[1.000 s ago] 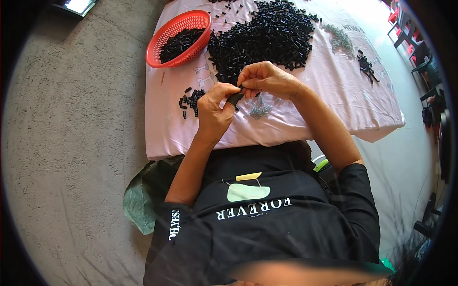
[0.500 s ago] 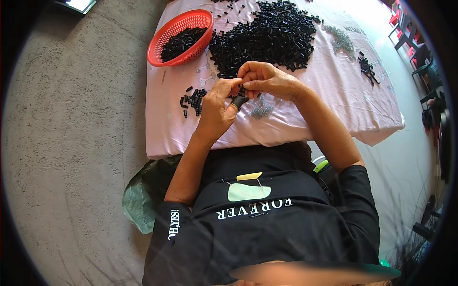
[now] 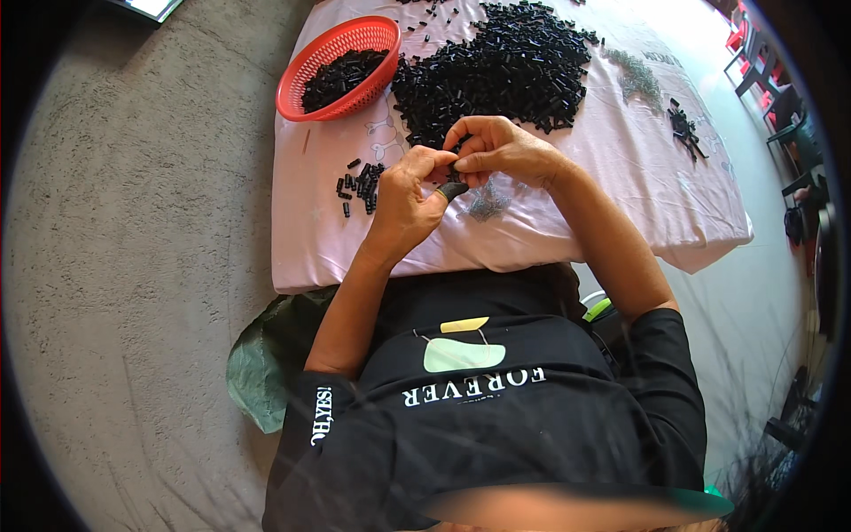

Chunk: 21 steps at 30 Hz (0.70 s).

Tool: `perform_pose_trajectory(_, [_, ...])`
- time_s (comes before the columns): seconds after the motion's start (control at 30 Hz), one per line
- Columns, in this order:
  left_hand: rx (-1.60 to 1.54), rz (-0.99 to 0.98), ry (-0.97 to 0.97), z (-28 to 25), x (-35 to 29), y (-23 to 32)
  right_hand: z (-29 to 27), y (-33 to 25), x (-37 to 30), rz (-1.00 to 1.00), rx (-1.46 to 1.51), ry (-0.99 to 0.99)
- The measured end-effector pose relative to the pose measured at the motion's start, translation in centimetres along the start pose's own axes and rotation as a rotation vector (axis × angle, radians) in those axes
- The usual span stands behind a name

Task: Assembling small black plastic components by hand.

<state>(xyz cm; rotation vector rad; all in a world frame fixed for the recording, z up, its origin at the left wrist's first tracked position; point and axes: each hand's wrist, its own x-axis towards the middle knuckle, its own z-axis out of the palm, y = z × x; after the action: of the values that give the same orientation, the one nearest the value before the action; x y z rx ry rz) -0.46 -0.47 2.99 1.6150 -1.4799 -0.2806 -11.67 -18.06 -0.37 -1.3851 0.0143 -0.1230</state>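
Note:
Both hands meet over the near part of the cloth-covered table. My left hand [image 3: 408,204] is closed in a pinch, with a black cover on its thumb. Right against it, my right hand [image 3: 505,152] has its fingers curled and pinched too. Between the fingertips a small black plastic part [image 3: 455,168] shows, mostly hidden by the fingers. Several loose black parts [image 3: 362,183] lie just left of my left hand. Beneath my right hand is a small heap of thin silvery pieces [image 3: 487,204], too fine to make out. A large pile of black parts [image 3: 496,75] spreads beyond the hands.
A red plastic basket [image 3: 285,93] holding black parts sits at the table's far left. Farther right lie another silvery heap [image 3: 635,78] and a small black group [image 3: 685,131]. The table's pink cloth [image 3: 523,253] hangs over its near edge. Dark chairs [image 3: 753,66] stand at right.
My hands stay together at nearly the same place, with only slight finger movement. The whole view has shifted a little.

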Motion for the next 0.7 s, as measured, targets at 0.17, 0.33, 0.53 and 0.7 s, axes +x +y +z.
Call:
perform_pose_trajectory(0.17, [0.083,0.068,0.025,0.0,0.0,0.3,0.0,0.1,-0.1,0.002,0.029,0.002])
perform_pose_trajectory(0.33, [0.072,0.063,0.046,0.3,-0.4,-0.2,0.0,0.2,0.1,0.02,0.02,-0.005])
perform_pose_trajectory(0.53, [0.082,0.035,0.139,1.0,-1.0,-0.1,-0.3,0.5,0.1,0.023,-0.063,-0.019])
perform_pose_trajectory(0.7, [0.093,0.057,0.148,0.6,-0.9,-0.7,0.2,-0.1,-0.1,0.023,-0.048,0.007])
